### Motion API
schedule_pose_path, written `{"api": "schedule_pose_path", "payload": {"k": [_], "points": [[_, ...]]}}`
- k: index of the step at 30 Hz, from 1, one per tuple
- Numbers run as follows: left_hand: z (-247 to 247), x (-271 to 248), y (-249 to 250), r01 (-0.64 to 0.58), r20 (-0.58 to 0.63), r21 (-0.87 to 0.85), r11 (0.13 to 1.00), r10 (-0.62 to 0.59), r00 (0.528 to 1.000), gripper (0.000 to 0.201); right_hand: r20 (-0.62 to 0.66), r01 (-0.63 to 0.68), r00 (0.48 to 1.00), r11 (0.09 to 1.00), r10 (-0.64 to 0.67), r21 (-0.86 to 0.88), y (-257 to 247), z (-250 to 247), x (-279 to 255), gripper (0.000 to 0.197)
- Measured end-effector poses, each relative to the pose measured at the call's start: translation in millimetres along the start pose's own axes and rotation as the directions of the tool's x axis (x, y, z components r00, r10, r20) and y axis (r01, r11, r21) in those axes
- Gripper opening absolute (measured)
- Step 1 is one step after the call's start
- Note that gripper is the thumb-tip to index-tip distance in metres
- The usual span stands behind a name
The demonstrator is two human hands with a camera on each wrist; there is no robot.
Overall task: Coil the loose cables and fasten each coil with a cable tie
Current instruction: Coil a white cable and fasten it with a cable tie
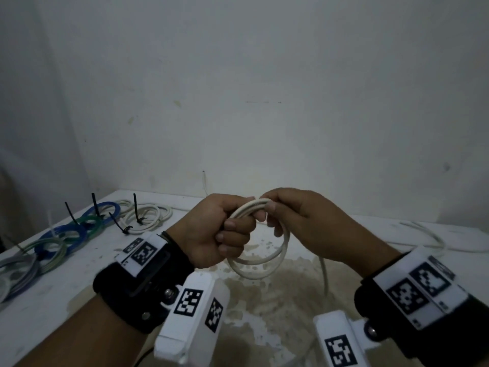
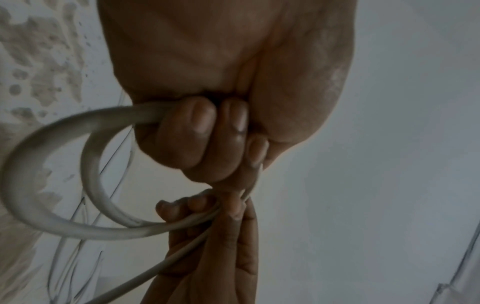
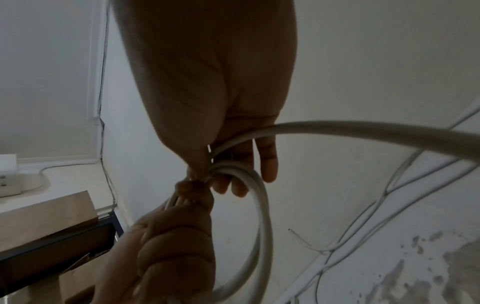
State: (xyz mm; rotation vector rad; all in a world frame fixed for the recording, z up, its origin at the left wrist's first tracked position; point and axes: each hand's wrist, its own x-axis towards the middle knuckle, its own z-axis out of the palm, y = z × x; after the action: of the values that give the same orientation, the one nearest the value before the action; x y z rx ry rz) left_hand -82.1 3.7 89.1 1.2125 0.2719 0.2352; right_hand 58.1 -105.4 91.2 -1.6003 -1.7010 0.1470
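right now your left hand (image 1: 227, 229) is curled tight around the top of the white cable (image 1: 260, 263), holding the loops you made so they do not spring open. your right hand (image 1: 299, 218) sits just beside it, with thumb and fingers pinching the same cable where the loops meet. it looks like that hand is laying one more loop into the bunch, and the left is the clamp that keeps the round shape.

the coil hangs down from both hands, above the table (image 1: 185, 300). the loose end of the cable runs off from the coil, past your right wrist, and lies along the table. so i think there is still more to wind in.

on the far side of your left hand from the coil lie the finished coils (image 1: 100, 221), blue, green and white, each with a black cable tie (image 1: 136, 207) sticking up. this coil has no tie yet. keep your left grip snug, or the loops may slip apart.
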Motion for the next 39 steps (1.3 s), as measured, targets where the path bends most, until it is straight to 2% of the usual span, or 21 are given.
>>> {"api": "schedule_pose_path", "payload": {"k": [1,3,5,7,11,14,18,21,23,24,26,28,29,32,34,35,36,37,39], "points": [[0.7,0.4,-1.1,-0.029,-0.007,-0.016,0.999,0.029,1.0,0.034,-0.032,0.007,0.999,1.0,-0.007,-0.008,-0.3,0.8,0.2,0.022],[4.8,2.7,-5.1,-0.148,-0.029,-0.051,0.988,0.146,0.989,0.043,-0.176,0.016,0.984,1.0,-0.015,0.001,-0.4,2.0,1.4,0.024],[10.2,5.6,-9.8,-0.296,-0.09,-0.113,0.948,0.287,0.954,0.047,-0.34,0.003,0.94,0.994,0.034,0.108,-0.2,1.4,3.3,0.027],[12.8,8.6,-11.7,-0.399,-0.171,-0.164,0.902,0.372,0.912,0.045,-0.408,-0.021,0.904,0.969,0.123,0.247,1.4,0.3,4.3,0.028],[15.2,13.4,-9.0,-0.465,-0.301,-0.117,0.877,0.415,0.859,0.045,-0.323,-0.059,0.931,0.943,0.17,0.327,2.2,8.6,-1.9,0.023],[16.2,16.7,-7.5,-0.477,-0.382,-0.014,0.879,0.437,0.815,0.046,-0.266,-0.093,0.944,0.932,0.194,0.351,3.0,13.6,-6.6,0.034],[20.3,15.8,-8.5,-0.52,-0.363,0.085,0.85,0.512,0.779,0.039,-0.315,-0.091,0.929,0.947,0.192,0.308,5.5,16.7,-7.5,0.031],[21.7,16.5,-10.3,-0.535,-0.384,0.219,0.816,0.576,0.722,0.056,-0.287,-0.108,0.926,0.901,0.245,0.42,4.6,19.7,-8.5,0.03],[18.1,16.4,-10.8,-0.506,-0.387,0.317,0.802,0.597,0.703,0.058,-0.265,-0.141,0.931,0.916,0.252,0.375,4.3,18.2,-8.9,0.029],[16.4,15.5,-11.1,-0.482,-0.37,0.395,0.782,0.616,0.696,0.057,-0.263,-0.156,0.935,0.942,0.238,0.299,5.1,16.2,-8.7,0.027],[13.9,14.9,-14.2,-0.415,-0.271,0.614,0.671,0.673,0.688,0.052,-0.243,-0.168,0.947,0.968,0.21,0.184,4.2,11.0,-7.5,0.021],[17.8,14.6,-17.1,-0.36,-0.176,0.763,0.537,0.709,0.683,0.05,-0.165,-0.16,0.967,0.967,0.194,0.196,-1.1,6.4,-6.2,0.023],[19.0,15.6,-18.3,-0.354,-0.163,0.786,0.507,0.722,0.672,0.046,-0.122,-0.16,0.975,0.968,0.186,0.196,-4.5,4.4,-5.5,0.025],[17.3,22.1,-19.0,-0.426,-0.247,0.712,0.559,0.766,0.593,0.029,-0.057,-0.204,0.974,0.963,0.217,0.176,-11.9,-1.4,-5.9,0.038],[13.8,25.6,-18.5,-0.427,-0.305,0.693,0.581,0.772,0.557,0.035,-0.071,-0.202,0.973,0.958,0.22,0.203,-14.6,-4.7,-6.1,0.038],[13.6,26.4,-18.0,-0.403,-0.314,0.693,0.597,0.754,0.577,0.041,-0.091,-0.2,0.97,0.951,0.227,0.235,-14.9,-6.1,-5.7,0.037],[14.4,26.6,-17.4,-0.383,-0.326,0.668,0.638,0.714,0.62,0.048,-0.119,-0.2,0.962,0.934,0.244,0.297,-14.3,-7.4,-5.0,0.035],[15.6,26.9,-16.7,-0.368,-0.352,0.588,0.72,0.638,0.685,0.053,-0.144,-0.196,0.953,0.906,0.266,0.375,-13.2,-8.7,-4.3,0.032],[19.3,27.1,-14.8,-0.344,-0.363,0.305,0.888,0.443,0.82,0.056,-0.173,-0.183,0.937,0.847,0.304,0.499,-10.3,-11.9,-3.0,0.029]]}}
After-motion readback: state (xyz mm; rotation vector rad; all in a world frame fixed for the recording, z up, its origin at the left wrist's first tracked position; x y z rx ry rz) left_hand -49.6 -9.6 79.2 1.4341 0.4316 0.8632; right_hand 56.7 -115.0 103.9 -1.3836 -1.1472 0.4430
